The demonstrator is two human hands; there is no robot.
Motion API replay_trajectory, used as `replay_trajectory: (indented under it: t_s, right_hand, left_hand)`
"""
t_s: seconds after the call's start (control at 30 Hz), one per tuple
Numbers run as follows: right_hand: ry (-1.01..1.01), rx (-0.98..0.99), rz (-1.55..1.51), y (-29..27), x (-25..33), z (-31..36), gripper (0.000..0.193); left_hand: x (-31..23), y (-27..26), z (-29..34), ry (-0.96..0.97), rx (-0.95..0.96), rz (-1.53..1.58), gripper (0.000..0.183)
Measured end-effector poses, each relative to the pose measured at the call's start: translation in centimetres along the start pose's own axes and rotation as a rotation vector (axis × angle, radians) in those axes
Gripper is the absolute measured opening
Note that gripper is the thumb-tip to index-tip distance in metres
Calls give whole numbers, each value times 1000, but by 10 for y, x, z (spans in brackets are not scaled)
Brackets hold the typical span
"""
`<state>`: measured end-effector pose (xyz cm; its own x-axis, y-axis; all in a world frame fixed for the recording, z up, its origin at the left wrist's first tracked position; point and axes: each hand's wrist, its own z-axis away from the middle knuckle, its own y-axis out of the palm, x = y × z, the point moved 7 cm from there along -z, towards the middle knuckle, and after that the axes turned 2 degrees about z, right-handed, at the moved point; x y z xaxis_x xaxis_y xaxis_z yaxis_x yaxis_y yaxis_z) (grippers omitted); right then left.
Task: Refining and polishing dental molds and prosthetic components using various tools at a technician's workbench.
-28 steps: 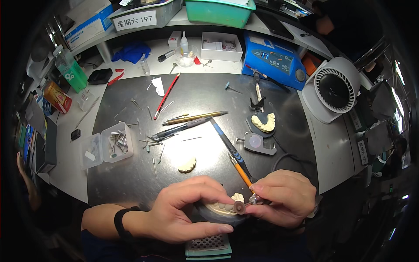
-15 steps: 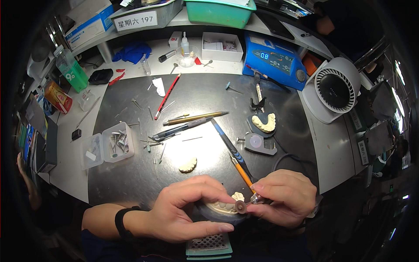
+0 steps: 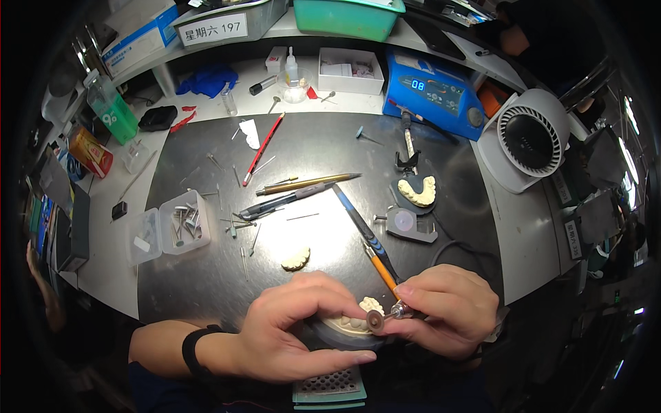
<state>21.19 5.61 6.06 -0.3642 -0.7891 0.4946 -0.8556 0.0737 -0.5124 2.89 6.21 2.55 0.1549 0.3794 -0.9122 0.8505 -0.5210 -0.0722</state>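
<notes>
dental model (image 3: 346, 326) partly covered, handpiece (image 3: 401, 310) mostly hidden, green bin (image 3: 346, 20) cut by top edge

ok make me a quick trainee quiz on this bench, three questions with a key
1. Which hand holds the handpiece fitted with a brown disc?
2. True or false: the clear plastic box has its lid open.
3. Which stands right of the blue control unit: a) green basket, b) white fan, c) red pencil?

Key:
1. The right hand; the left hand holds a cream dental model.
2. True.
3. b.
</notes>
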Motion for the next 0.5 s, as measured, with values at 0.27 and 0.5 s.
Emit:
replay_trajectory:
  t_s: [0.27,0.5]
  right_hand:
    - [-6,26,35,1,1,-1,38]
    - [-14,11,32,1,0,-1,40]
  left_hand:
    - [3,-1,1,-42,-69,10,39]
    - [4,-2,2,-51,-65,11,39]
